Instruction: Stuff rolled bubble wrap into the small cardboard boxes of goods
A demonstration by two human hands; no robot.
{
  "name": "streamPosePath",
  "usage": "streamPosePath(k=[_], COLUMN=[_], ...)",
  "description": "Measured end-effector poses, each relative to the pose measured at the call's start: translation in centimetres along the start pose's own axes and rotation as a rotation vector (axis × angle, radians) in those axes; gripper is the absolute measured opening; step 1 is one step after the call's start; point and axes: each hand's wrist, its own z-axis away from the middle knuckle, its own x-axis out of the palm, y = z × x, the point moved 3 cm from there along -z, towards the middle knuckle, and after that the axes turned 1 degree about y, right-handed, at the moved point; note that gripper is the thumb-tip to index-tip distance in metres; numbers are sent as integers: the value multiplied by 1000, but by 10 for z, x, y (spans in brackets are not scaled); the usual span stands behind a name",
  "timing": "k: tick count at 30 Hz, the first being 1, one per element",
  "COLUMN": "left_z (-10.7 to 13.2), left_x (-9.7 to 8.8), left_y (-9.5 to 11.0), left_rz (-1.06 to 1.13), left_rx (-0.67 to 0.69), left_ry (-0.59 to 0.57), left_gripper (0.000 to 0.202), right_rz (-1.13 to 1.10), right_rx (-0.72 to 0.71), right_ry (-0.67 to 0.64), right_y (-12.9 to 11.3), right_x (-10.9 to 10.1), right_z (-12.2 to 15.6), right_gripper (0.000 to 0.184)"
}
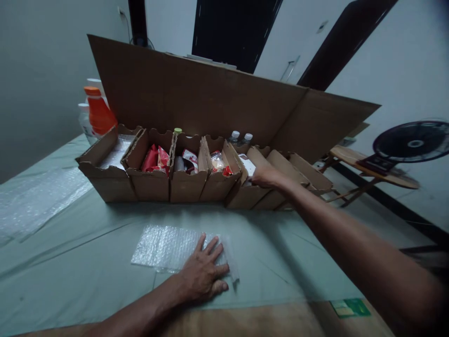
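Note:
My left hand (205, 274) lies flat with spread fingers on a clear bubble-wrap bag (164, 248) on the green cloth. My right hand (264, 176) reaches into a cardboard bin (242, 199) right of the middle of the row. Its fingers close at the right edge of a white box (248, 166) with a small dark mark, which tilts up out of that bin. The fingertips are partly hidden behind the box and the bin wall.
Other bins hold a clear plastic-wrapped stack (117, 152), red packets (154, 159) and small packs (217, 161). A tall cardboard panel (196, 98) stands behind. Bottles (100, 112) are at left, more bubble wrap (42, 196) lies there, and a fan (416, 142) is at right.

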Motion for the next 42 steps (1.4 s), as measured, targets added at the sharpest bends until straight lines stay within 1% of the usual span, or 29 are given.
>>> streamPosePath(k=[2, 3, 5, 6, 7, 8, 9, 10, 12, 14, 16, 18, 19, 21, 22, 24, 26, 28, 30, 32, 34, 35, 36, 37, 39, 42], left_z=[1, 1, 1, 1, 1, 1, 1, 1, 1, 0, -1, -2, -2, 1, 5, 18, 36, 57, 74, 87, 98, 102, 104, 105, 103, 92], left_x=[1, 1, 0, -1, -3, -5, -7, -9, -12, -13, -14, -16, -18, -24, -28, -36, -45, -51, -56, -60, -64, -66, -68, -69, -71, -68], left_y=[0, 0, 1, 2, 2, 3, 4, 5, 5, 5, 6, 7, 7, 9, 11, 13, 14, 15, 15, 10, 0, -6, -12, -17, -27, -36], left_rz=[-7, -12, -21, -23, -24, -22, -18, -13, -1, 7, 15, 19, 21, 38, 61, 161, 364, 679, 1024, 1311, 1482, 1532, 1568, 1594, 1638, 1704], left_rx=[7, 11, 17, 18, 16, 12, 7, 0, -12, -19, -25, -35, -46, -75, -93, -156, -273, -410, -493, -574, -675, -718, -745, -753, -755, -776], left_ry=[10, 12, 14, 14, 11, 6, -2, -13, -38, -64, -88, -113, -119, -105, -80, 15, 142, 291, 469, 711, 940, 1023, 1076, 1103, 1123, 1133], left_gripper=[41, 41, 40, 40, 41, 41, 42, 43, 45, 48, 55, 61, 61, 58, 55, 54, 57, 62, 64, 55, 42, 39, 38, 37, 36, 30], right_rz=[27, 38, -2, -67, -163, -285, -420, -557, -843, -1164, -1482, -1732, -1821, -1947, -1995, -2073, -2122, -2110, -2052, -1981, -1912, -1868, -1816, -1758, -1628, -1416], right_rx=[100, 145, 183, 176, 157, 128, 91, 56, 0, -11, 37, 99, 122, 153, 166, 184, 181, 133, 60, -11, -61, -83, -104, -124, -164, -217], right_ry=[49, 95, 249, 343, 434, 512, 569, 590, 553, 434, 277, 135, 79, 12, -1, -2, 16, 34, 19, -33, -82, -92, -91, -81, -46, 10], right_y=[10, 16, 26, 29, 31, 31, 29, 24, 10, -10, -33, -53, -61, -72, -75, -81, -88, -101, -123, -149, -173, -182, -188, -192, -193, -186], right_x=[-31, -48, -79, -89, -95, -95, -89, -78, -42, 2, 43, 75, 85, 98, 102, 106, 111, 118, 127, 139, 151, 157, 162, 166, 173, 179], right_z=[19, 32, 65, 83, 102, 121, 138, 152, 172, 183, 189, 196, 200, 209, 213, 220, 226, 231, 237, 243, 247, 247, 245, 243, 236, 226], right_gripper=[23, 25, 30, 32, 34, 36, 38, 40, 43, 43, 42, 41, 40, 38, 37, 36, 33, 30, 30, 31, 33, 33, 33, 32, 32, 35])
